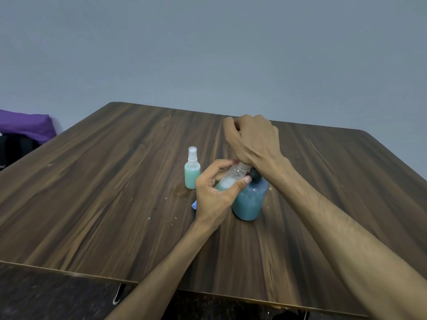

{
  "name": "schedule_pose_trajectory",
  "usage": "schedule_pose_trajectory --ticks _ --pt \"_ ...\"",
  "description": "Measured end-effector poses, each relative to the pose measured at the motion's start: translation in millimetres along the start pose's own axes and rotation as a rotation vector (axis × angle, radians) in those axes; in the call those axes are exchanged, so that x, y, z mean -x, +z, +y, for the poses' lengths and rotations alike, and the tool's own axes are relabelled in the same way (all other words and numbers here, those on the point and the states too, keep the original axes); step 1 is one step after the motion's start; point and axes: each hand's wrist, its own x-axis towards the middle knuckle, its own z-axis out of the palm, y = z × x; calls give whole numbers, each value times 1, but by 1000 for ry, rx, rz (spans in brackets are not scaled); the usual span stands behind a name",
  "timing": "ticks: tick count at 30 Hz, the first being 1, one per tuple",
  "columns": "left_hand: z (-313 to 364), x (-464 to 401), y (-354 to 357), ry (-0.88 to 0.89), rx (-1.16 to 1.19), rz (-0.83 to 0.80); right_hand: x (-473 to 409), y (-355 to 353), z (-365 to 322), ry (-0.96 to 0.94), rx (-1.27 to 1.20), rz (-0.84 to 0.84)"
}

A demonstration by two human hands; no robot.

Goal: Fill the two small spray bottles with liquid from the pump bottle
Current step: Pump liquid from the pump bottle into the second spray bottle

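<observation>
A small spray bottle (192, 172) full of pale green liquid stands capped on the wooden table (115, 181). My left hand (215, 195) grips a second small clear bottle (233, 176), tilted, uncapped and partly filled. Just right of it stands the blue pump bottle (248, 202) with a dark neck. My right hand (251, 139) hovers above, fingers curled, with the wrist over the pump head, which is hidden. A small blue piece (193, 205) peeks out from under my left hand.
Small drips and specks dot the table around the bottles. A purple cushion (27, 124) and a dark bag (13, 148) lie off the table's left side. A grey wall stands behind the table.
</observation>
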Motion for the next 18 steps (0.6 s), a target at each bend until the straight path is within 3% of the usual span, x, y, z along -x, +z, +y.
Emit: schedule_pose_trajectory --ticks 3,8,18 --pt "0 1 -1 11 17 9 -3 -2 2 4 -54 58" --pt "-3 -1 -1 16 -6 -6 -1 2 2 32 8 -16" --pt "-1 0 -2 18 10 9 -2 -3 0 25 -14 24"
